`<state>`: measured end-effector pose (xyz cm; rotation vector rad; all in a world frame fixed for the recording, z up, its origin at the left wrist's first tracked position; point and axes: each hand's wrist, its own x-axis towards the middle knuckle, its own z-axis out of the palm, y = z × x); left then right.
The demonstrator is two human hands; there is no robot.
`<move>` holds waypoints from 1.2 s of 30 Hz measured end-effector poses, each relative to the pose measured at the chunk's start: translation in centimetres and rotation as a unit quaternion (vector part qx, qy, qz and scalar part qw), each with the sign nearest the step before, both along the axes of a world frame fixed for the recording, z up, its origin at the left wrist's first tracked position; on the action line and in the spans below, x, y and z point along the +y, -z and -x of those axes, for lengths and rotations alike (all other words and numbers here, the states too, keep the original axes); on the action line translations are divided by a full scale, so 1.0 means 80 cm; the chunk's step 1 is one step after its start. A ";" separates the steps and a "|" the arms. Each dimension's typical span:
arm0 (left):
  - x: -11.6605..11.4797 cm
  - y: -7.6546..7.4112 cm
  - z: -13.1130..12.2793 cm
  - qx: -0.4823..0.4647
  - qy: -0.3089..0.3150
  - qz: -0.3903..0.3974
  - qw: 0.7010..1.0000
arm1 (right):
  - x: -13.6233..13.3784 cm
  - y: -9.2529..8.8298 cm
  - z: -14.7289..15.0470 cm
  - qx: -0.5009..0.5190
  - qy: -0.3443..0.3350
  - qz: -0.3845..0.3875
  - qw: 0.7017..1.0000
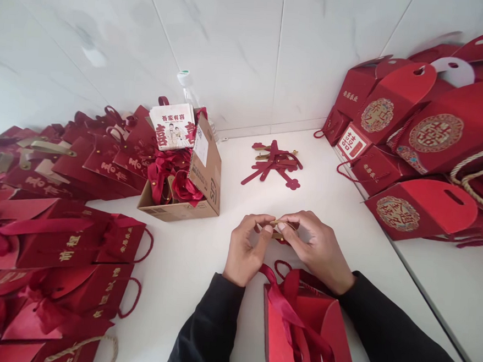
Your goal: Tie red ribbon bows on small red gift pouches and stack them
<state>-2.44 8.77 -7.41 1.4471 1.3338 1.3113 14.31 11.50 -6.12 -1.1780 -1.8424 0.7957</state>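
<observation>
My left hand and my right hand meet above the white table. Both pinch a small curved strip, red on one side and gold on the other, between thumbs and fingers. The fingers partly hide it, so its full shape does not show. Just below the hands, close to me, stands a red gift box with slotted flaps and a cord loop. A crimson ribbon runs through it with loose ends. Beyond my hands lies a small pile of dark red strips, some with flower-shaped ends.
An open cardboard box holds red ribbon pieces and printed cards. Many red gift boxes crowd the left side. More red boxes are stacked at right. A bottle stands by the marbled wall.
</observation>
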 end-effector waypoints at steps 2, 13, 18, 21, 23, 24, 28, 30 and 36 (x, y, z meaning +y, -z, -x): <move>0.000 0.002 0.000 -0.007 -0.001 0.009 1.000 | -0.001 0.000 0.000 0.001 0.001 0.004 1.000; 0.001 0.002 -0.002 -0.032 -0.001 0.033 0.999 | -0.002 -0.002 0.001 -0.007 -0.010 0.011 1.000; 0.001 0.000 -0.001 -0.029 0.006 0.034 0.999 | -0.002 -0.002 0.002 -0.014 -0.018 0.003 1.000; 0.000 -0.005 -0.002 -0.014 0.007 0.026 1.000 | -0.001 -0.003 0.003 -0.014 -0.013 -0.002 1.000; 0.000 -0.008 -0.003 0.000 0.007 0.020 1.000 | -0.001 -0.003 0.003 -0.016 -0.010 -0.005 1.000; 0.000 -0.010 -0.003 0.006 0.006 0.017 1.000 | -0.001 -0.003 0.002 -0.018 -0.009 -0.007 1.000; 0.001 -0.009 -0.005 0.014 0.003 0.006 1.000 | -0.001 -0.001 0.001 -0.032 -0.004 -0.014 0.999; 0.001 -0.007 -0.006 0.016 0.004 0.000 1.000 | -0.001 0.001 0.000 -0.036 0.001 -0.018 0.999; -0.004 -0.008 -0.011 0.034 -0.006 -0.010 0.999 | -0.004 0.010 -0.005 -0.035 0.024 -0.014 0.999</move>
